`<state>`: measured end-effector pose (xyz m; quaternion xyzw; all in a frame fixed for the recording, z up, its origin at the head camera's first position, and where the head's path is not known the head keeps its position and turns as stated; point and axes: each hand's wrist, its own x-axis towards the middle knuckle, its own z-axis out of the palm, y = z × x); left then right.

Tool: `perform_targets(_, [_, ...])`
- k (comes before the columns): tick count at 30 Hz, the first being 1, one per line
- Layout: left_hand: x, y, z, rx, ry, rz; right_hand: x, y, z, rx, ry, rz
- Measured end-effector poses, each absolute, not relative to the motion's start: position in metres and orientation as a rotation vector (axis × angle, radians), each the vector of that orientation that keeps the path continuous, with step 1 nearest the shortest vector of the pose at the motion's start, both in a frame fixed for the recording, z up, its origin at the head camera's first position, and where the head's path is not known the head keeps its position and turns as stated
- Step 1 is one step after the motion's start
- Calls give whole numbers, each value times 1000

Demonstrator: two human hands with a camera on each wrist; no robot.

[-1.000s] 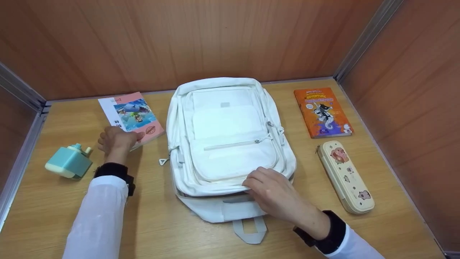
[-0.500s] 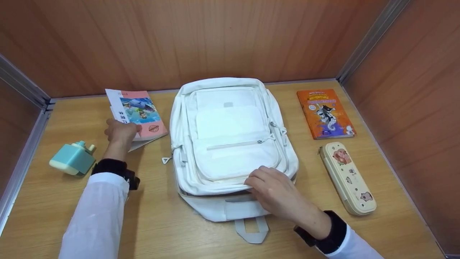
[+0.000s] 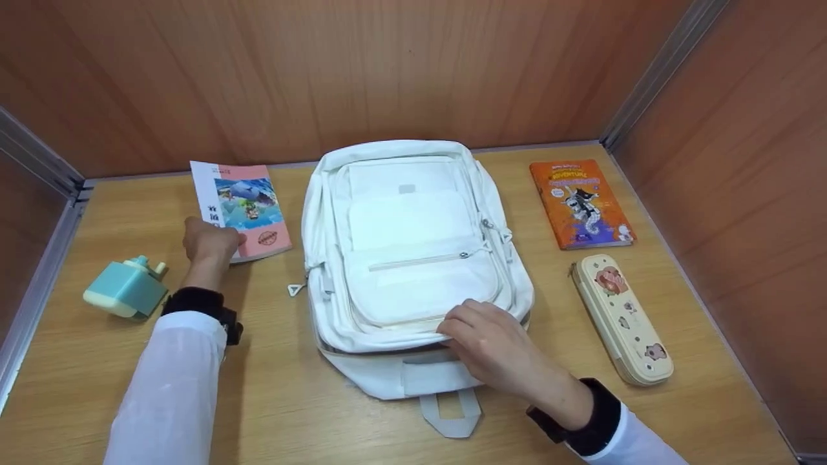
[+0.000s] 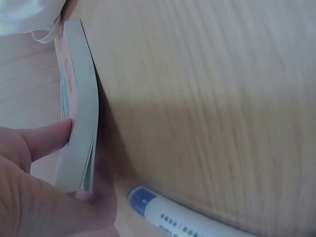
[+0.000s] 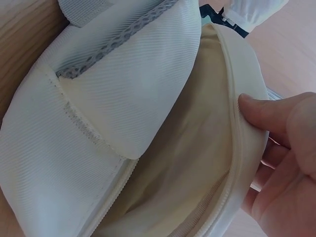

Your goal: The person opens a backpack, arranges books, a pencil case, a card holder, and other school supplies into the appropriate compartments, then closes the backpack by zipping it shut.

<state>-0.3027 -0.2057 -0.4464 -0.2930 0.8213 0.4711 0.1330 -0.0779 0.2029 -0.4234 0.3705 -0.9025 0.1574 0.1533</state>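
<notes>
A pink-and-white paperback book [image 3: 249,200] with a blue picture lies at the back left. My left hand [image 3: 210,242] pinches its near left corner. In the left wrist view the thumb [image 4: 47,140] presses on the cover and the fingers go beneath the pages, whose near edge is raised off the table. A white backpack [image 3: 413,219] lies flat in the middle, front pocket up. My right hand [image 3: 488,349] grips the edge of its main opening. The right wrist view shows the thumb on the zipper rim [image 5: 237,123] and the beige lining [image 5: 182,123] exposed.
Left of my left wrist stands a teal-and-cream crank pencil sharpener [image 3: 126,287]. A white-and-blue marker [image 4: 168,212] lies close to my left hand. On the right are an orange book [image 3: 581,203] and a cream pencil case [image 3: 623,320]. Wooden panels [image 3: 387,71] enclose the table.
My left hand has worked its fingers under the book, which has turned slightly; its parted pages have come together. My right hand keeps its hold on the backpack.
</notes>
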Motion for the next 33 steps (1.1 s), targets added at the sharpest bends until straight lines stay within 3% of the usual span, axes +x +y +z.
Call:
perform_targets(10, [-294, -205, -436, -796, 2240, 1726, -78, 203, -419, 1039, -2643, 487])
perform_targets(20, [-258, -205, -421, -726, 2018, 2049, -81, 201, -417, 1032, -2613, 477])
perform_targets(33, [-171, -183, -410, -109, 1917, 2310, -86, 204, -413, 1042, -2497, 489])
